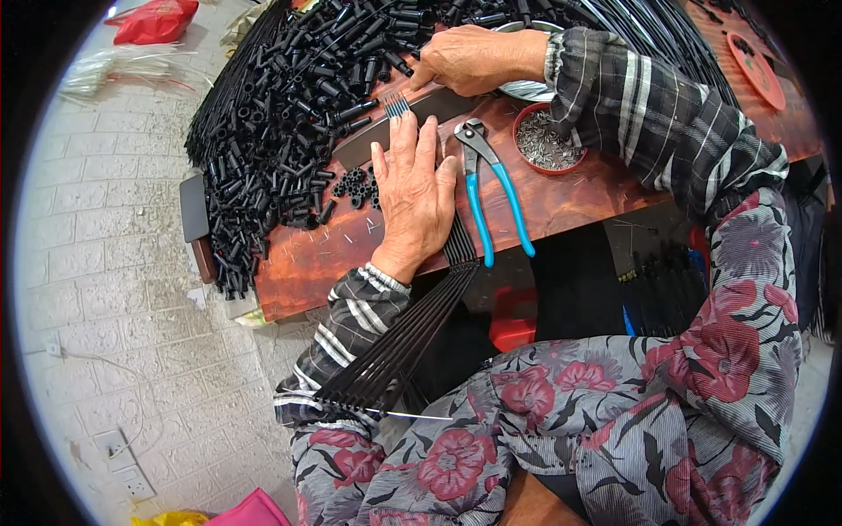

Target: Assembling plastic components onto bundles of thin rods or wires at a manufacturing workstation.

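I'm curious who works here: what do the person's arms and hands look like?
The bare left hand and bare right hand are ungloved. Black-and-white plaid cloth sleeves gather at the wrists; higher up on the right is a grey fabric sleeve printed with dark-pink flowers.

A scuffed, pale brick-patterned wall [114, 237] with white sockets [133, 482] beside a glossy reddish-brown table [289, 280]

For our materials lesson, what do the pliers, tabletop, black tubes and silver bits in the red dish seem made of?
Pliers: head likely metal, from its grey sheen; smooth teal handles perhaps plastic or rubber.
Tabletop: glossy reddish streaks suggest varnished wood or laminate.
Black tubes: probably plastic, given uniform colour and soft highlights.
Silver bits: likely metal, from their bright glints.
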Action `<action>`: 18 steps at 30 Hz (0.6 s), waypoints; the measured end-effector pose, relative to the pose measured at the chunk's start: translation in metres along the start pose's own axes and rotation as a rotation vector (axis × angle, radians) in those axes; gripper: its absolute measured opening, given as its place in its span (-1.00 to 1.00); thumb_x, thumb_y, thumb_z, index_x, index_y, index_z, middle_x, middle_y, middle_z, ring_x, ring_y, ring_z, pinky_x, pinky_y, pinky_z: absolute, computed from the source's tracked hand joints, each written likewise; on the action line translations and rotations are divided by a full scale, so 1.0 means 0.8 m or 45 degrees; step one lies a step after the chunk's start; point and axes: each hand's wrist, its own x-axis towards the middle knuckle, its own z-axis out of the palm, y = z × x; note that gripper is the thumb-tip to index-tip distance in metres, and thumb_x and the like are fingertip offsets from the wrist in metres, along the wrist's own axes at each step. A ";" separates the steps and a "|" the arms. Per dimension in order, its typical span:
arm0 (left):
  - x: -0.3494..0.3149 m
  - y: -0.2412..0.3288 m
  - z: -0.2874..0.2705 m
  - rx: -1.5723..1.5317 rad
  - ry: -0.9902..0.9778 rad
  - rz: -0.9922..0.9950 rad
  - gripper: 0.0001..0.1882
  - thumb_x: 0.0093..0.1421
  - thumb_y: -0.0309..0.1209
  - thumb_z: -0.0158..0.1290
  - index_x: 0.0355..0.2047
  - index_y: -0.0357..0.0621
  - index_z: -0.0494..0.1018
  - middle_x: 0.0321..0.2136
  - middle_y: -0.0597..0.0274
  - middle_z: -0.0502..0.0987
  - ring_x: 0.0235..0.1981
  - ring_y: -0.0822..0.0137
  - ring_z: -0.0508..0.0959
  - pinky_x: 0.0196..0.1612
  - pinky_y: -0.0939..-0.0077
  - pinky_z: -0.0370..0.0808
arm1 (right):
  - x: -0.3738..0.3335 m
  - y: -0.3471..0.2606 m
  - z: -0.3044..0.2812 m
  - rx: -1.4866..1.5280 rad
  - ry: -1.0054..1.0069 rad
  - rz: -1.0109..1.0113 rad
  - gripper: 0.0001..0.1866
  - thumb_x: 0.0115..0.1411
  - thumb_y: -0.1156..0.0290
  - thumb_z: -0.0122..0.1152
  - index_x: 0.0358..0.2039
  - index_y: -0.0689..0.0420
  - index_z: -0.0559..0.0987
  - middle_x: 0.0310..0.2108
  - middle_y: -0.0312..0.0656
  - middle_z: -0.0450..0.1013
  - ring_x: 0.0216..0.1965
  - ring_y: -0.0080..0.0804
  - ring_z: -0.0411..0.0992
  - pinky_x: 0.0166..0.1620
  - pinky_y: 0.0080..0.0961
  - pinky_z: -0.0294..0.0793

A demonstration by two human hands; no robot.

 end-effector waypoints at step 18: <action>-0.003 -0.001 0.004 0.008 0.026 0.033 -0.52 0.13 -0.28 -0.15 0.03 -0.25 0.17 0.08 -0.13 0.10 0.15 -0.02 0.04 0.15 0.01 -0.16 | 0.000 -0.006 -0.006 -0.019 -0.017 -0.092 -0.82 0.05 0.37 0.02 -0.30 0.00 0.50 -0.50 -0.03 0.45 -0.37 -0.05 0.42 -0.35 -0.24 0.40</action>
